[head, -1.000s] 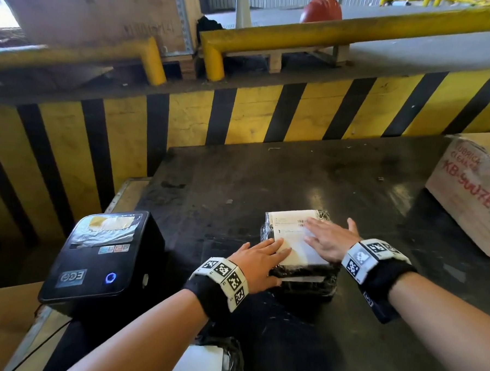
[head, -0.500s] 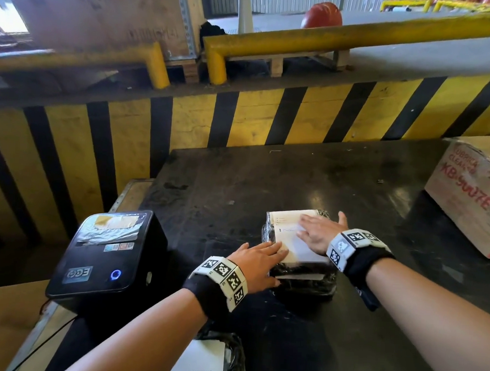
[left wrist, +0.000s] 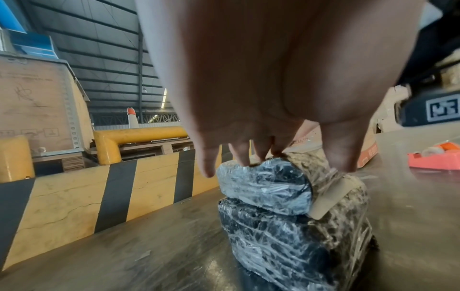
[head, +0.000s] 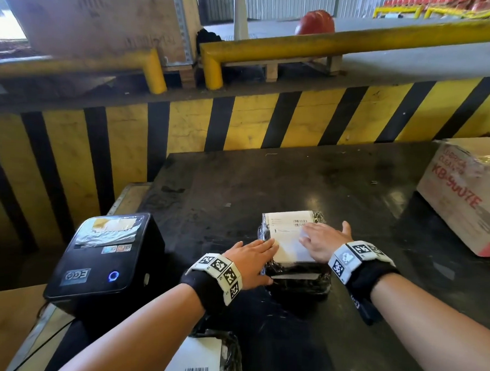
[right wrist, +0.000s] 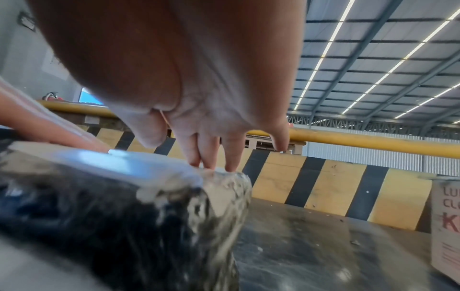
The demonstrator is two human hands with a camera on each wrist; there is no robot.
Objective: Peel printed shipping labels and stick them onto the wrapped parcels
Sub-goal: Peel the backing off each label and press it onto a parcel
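on label (head: 288, 238), both flat hands (head: 321, 242)

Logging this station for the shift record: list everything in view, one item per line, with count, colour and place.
wrapped parcel: one, black under clear film, table centre
shipping label: one, white, flat on that parcel's top
second parcel: one, black with white barcode label, bottom edge
label printer: one, black, left of table
cardboard box: one, tan with red print, table's right edge
tape dispenser: one, orange, on the table
table: one, dark
barrier: one, yellow and black stripes, behind table
left hand: flat, fingers at label's left edge
right hand: flat on label
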